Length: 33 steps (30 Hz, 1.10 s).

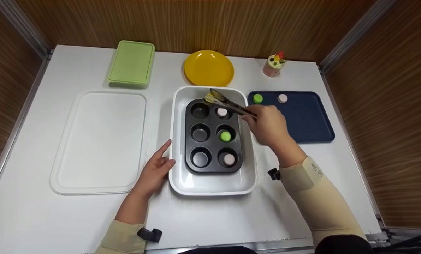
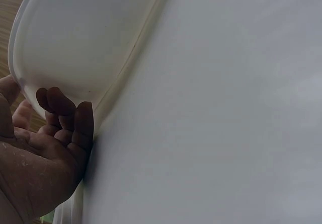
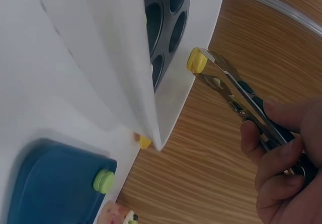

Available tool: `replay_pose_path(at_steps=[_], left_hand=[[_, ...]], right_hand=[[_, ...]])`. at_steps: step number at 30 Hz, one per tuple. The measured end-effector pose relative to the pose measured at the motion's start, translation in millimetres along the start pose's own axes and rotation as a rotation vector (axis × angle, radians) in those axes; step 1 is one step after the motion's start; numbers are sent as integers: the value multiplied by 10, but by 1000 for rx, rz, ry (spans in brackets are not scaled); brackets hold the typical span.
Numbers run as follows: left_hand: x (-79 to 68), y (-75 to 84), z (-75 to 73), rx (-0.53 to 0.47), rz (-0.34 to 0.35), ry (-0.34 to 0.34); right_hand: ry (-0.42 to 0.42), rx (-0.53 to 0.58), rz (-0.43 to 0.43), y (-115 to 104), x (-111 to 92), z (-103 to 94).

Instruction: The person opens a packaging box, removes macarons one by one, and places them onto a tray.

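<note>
My right hand (image 1: 268,125) grips metal tongs with dark handles (image 1: 237,107) above the top of a black muffin tin (image 1: 213,141). Between the tong tips is a small yellow macaron (image 3: 196,61). The tin lies inside a white rectangular tub (image 1: 182,185). Its right column of cups holds a pink macaron (image 1: 221,112), a green macaron (image 1: 225,136) and another pink macaron (image 1: 229,159); the left cups show bare. Against the tub's left side rests my left hand (image 1: 155,174), thumb at the rim and the other fingers loosely bent by the outer wall.
A navy tray (image 1: 306,120) on the right carries a green macaron (image 1: 258,98) and a pink one (image 1: 282,98). Behind stand a yellow plate (image 1: 209,68), a green lidded box (image 1: 132,62) and a decorated dessert cup (image 1: 273,66). A white lid (image 1: 101,141) lies left.
</note>
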<state>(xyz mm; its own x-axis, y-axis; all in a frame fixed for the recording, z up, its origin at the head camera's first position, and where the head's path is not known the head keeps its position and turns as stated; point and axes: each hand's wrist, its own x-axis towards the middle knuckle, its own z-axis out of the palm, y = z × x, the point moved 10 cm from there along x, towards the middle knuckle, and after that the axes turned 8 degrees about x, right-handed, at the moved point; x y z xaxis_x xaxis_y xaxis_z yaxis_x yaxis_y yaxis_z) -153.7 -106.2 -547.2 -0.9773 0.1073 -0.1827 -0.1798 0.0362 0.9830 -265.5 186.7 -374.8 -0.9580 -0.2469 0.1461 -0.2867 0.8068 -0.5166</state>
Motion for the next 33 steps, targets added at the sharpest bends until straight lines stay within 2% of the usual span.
replay_pose_path(at_steps=[4, 11, 17, 21, 28, 33], left_hand=[[-9, 8, 4, -6, 18, -3], [-6, -14, 31, -33, -8, -22], [-5, -11, 26, -38, -18, -17], [-4, -17, 21, -35, -23, -14], [-4, -21, 10, -25, -29, -5], [2, -21, 12, -31, -26, -3]], right_hand=[[54, 4, 4, 101, -23, -142], [128, 11, 37, 347, -102, -443], [221, -10, 86, 640, -153, -803], [261, -41, 160, 915, -180, -1002], [221, -88, 335, 1483, -247, -1146], [207, -112, 398, 1755, -286, -1207]])
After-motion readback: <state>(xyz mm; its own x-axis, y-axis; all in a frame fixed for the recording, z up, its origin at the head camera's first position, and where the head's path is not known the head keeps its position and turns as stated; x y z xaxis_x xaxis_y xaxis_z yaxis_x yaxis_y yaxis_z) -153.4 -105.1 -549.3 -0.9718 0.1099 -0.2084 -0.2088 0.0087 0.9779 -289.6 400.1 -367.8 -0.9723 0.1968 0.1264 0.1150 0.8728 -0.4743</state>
